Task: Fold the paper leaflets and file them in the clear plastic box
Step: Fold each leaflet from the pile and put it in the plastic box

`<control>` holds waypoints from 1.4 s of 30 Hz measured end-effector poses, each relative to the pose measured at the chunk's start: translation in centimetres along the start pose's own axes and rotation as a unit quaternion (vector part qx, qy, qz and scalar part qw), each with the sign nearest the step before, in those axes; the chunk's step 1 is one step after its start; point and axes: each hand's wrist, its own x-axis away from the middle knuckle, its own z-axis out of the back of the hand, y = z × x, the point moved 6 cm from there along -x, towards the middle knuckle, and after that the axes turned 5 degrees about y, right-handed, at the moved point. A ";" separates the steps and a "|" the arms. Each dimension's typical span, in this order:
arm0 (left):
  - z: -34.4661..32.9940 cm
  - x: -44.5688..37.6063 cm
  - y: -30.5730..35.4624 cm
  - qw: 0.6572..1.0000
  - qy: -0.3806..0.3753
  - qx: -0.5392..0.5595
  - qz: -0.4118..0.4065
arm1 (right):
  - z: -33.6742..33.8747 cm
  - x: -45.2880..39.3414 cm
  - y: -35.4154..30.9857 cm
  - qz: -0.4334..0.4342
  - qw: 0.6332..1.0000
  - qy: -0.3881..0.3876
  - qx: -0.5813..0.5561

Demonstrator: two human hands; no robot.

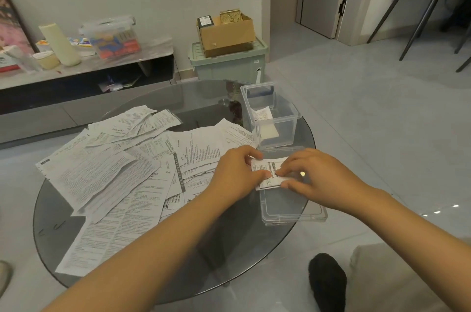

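I see both hands working one small folded leaflet (267,174) over the clear lid (293,209) that lies flat at the near right edge of the round glass bench (178,273). My left hand (237,174) pinches the leaflet's left side, thumb and fingers (254,156) curled onto the paper. My right hand (316,176) presses and pinches its right side, fingertips bent down on it. The leaflet carries bold black Chinese characters along its top, too small for me to read.

Just behind the lid stands the clear plastic box (270,117), open, with a folded printed leaflet leaning inside against its left wall and a pale one lower down.

A loose heap of unfolded leaflets (122,166) covers the left half of the bench, dense with fine print I cannot make out.
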 end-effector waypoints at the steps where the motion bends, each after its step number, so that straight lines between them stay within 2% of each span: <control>1: 0.0 -0.1 0.0 1.000 0.001 0.011 0.011 | 0.0 0.0 -0.1 0.002 1.000 -0.010 0.004; 4: -0.4 -0.4 -0.1 0.993 -0.023 0.092 0.073 | 0.2 0.2 -0.3 0.009 1.000 0.005 0.022; 6: -0.4 -0.4 -0.3 0.975 -0.045 0.171 0.132 | 0.7 0.2 -0.4 0.011 0.999 0.035 0.027; 9: 0.0 -0.4 -0.4 0.935 -0.066 0.288 0.197 | 1.3 0.2 -0.7 0.055 0.994 0.086 0.044; 16: 2.5 -0.4 1.5 0.847 -0.109 0.458 0.246 | 4.3 -0.2 -2.7 0.159 0.959 0.226 0.060; 19: 3.6 -0.8 2.3 0.858 -0.111 0.443 0.235 | 5.6 -1.0 -3.1 0.176 0.946 0.261 0.080; 23: 5.6 -3.3 3.7 0.883 -0.081 0.417 0.199 | 7.9 -3.2 -2.9 0.150 0.936 0.308 0.078; 26: 6.4 -5.9 5.1 0.892 -0.059 0.416 0.167 | 9.7 -5.6 -2.5 0.096 0.942 0.314 0.065; 28: 6.7 -7.8 5.6 0.894 -0.033 0.417 0.160 | 10.3 -7.4 -1.8 0.023 0.955 0.290 0.063; 30: 7.0 -9.8 5.9 0.919 -0.010 0.369 0.137 | 10.1 -9.4 -0.4 -0.059 0.967 0.245 0.034; 31: 7.2 -10.8 6.0 0.948 0.001 0.300 0.107 | 9.8 -10.2 0.5 -0.097 0.970 0.224 0.002; 33: 7.4 -12.8 6.6 0.996 0.011 0.090 0.003 | 9.1 -11.8 2.4 -0.168 0.967 0.189 -0.032; 34: 7.2 -13.5 7.1 0.999 0.006 -0.011 -0.052 | 8.9 -12.3 3.1 -0.190 0.965 0.176 -0.026; 37: 5.5 -14.7 7.8 0.972 -0.043 -0.184 -0.144 | 8.1 -13.3 4.6 -0.235 0.961 0.148 -0.007; 42: 2.4 -16.1 8.0 0.912 -0.069 -0.344 -0.212 | 7.0 -13.9 5.1 -0.258 0.958 0.119 0.043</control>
